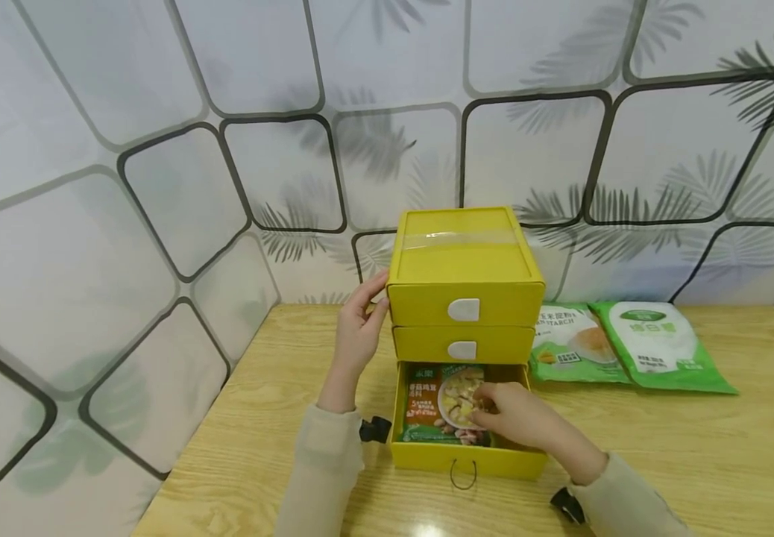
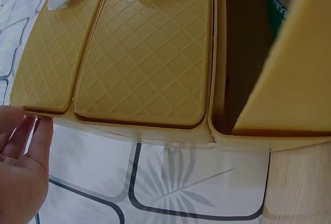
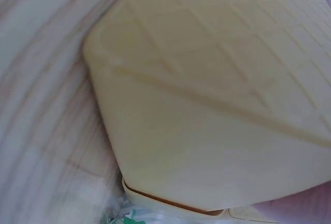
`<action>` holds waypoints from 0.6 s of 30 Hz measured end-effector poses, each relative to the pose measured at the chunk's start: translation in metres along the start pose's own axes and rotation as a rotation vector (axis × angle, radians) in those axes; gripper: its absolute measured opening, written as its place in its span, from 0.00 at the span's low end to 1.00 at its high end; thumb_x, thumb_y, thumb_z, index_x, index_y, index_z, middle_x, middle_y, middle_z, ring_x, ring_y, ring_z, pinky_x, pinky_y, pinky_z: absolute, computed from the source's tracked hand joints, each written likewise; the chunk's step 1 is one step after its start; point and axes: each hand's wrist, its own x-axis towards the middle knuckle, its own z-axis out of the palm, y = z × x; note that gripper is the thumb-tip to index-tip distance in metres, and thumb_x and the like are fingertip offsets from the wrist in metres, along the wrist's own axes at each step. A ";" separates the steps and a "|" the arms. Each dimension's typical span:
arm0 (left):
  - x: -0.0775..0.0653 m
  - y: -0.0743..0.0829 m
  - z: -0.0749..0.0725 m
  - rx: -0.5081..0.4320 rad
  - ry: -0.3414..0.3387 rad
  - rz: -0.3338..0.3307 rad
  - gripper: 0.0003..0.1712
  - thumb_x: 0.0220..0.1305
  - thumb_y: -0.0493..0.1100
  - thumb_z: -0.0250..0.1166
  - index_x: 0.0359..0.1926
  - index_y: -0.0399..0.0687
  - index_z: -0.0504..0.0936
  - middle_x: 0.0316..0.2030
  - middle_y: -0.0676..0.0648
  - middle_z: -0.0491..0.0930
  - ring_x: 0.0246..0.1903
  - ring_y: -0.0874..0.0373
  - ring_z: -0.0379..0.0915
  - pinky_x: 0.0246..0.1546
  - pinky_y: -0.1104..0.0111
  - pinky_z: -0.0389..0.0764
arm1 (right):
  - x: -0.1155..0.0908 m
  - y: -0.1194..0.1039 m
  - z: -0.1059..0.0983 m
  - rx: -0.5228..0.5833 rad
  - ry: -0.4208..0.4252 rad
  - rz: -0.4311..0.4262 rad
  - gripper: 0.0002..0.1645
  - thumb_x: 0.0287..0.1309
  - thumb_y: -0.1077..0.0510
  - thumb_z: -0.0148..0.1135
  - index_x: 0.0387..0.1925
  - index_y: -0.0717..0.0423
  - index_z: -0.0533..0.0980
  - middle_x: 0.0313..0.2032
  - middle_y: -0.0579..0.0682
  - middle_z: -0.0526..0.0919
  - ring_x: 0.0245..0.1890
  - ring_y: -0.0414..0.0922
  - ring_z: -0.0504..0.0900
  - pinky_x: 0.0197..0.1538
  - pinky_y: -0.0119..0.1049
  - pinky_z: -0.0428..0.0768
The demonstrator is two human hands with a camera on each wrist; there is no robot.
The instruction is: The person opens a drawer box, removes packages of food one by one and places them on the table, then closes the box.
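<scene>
A yellow drawer unit [image 1: 465, 265] stands on the table, its bottom drawer [image 1: 501, 461] pulled out. Inside that drawer lies a green and brown food packet [image 1: 423, 406] with a bowl of food pictured on it. My right hand [image 1: 517, 414] reaches in over the drawer's right side and pinches the packet near its right edge; the fingertips are partly hidden. My left hand [image 1: 358, 324] rests its extended fingers against the unit's left side, near the top drawer, as the left wrist view [image 2: 23, 162] also shows. In the right wrist view the pulled-out drawer [image 3: 207, 131] fills most of the picture.
Two green and white bags, a corn starch bag [image 1: 578, 343] and another bag [image 1: 658, 347], lie right of the unit. The upper drawers have white tabs [image 1: 464, 309]; the bottom one has a thin loop handle [image 1: 464, 477]. A patterned wall covering [image 1: 400, 164] stands behind.
</scene>
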 end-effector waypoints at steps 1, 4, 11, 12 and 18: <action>0.000 0.000 0.000 -0.001 -0.001 -0.001 0.18 0.61 0.26 0.49 0.53 0.24 0.67 0.55 0.32 0.64 0.55 0.46 0.62 0.44 0.57 0.73 | 0.000 0.000 0.000 0.010 0.017 0.016 0.17 0.55 0.56 0.58 0.40 0.66 0.74 0.23 0.44 0.75 0.18 0.37 0.69 0.22 0.31 0.69; 0.000 0.000 0.000 -0.004 0.000 -0.001 0.18 0.61 0.26 0.49 0.53 0.24 0.68 0.55 0.32 0.64 0.55 0.46 0.62 0.44 0.59 0.74 | 0.002 -0.002 0.000 0.071 0.088 0.067 0.19 0.53 0.58 0.59 0.42 0.69 0.72 0.28 0.48 0.76 0.26 0.40 0.73 0.27 0.33 0.73; 0.000 -0.001 -0.001 0.004 -0.001 0.011 0.18 0.61 0.26 0.49 0.53 0.25 0.68 0.55 0.33 0.65 0.55 0.46 0.62 0.43 0.59 0.74 | 0.005 -0.003 0.002 0.360 0.201 0.195 0.32 0.55 0.61 0.56 0.55 0.76 0.56 0.33 0.53 0.73 0.30 0.43 0.74 0.32 0.36 0.74; 0.000 -0.001 -0.001 0.004 -0.002 0.011 0.18 0.61 0.26 0.49 0.53 0.24 0.68 0.55 0.33 0.65 0.55 0.46 0.62 0.43 0.59 0.74 | 0.005 -0.003 0.002 0.405 0.196 0.209 0.33 0.56 0.61 0.55 0.56 0.76 0.55 0.34 0.54 0.72 0.31 0.44 0.74 0.34 0.37 0.75; 0.000 -0.001 -0.001 -0.001 -0.006 0.013 0.18 0.61 0.25 0.49 0.53 0.24 0.68 0.55 0.31 0.64 0.55 0.46 0.62 0.44 0.60 0.74 | 0.005 -0.001 0.003 0.662 0.158 0.266 0.33 0.58 0.64 0.50 0.57 0.80 0.50 0.38 0.62 0.72 0.36 0.49 0.76 0.39 0.42 0.77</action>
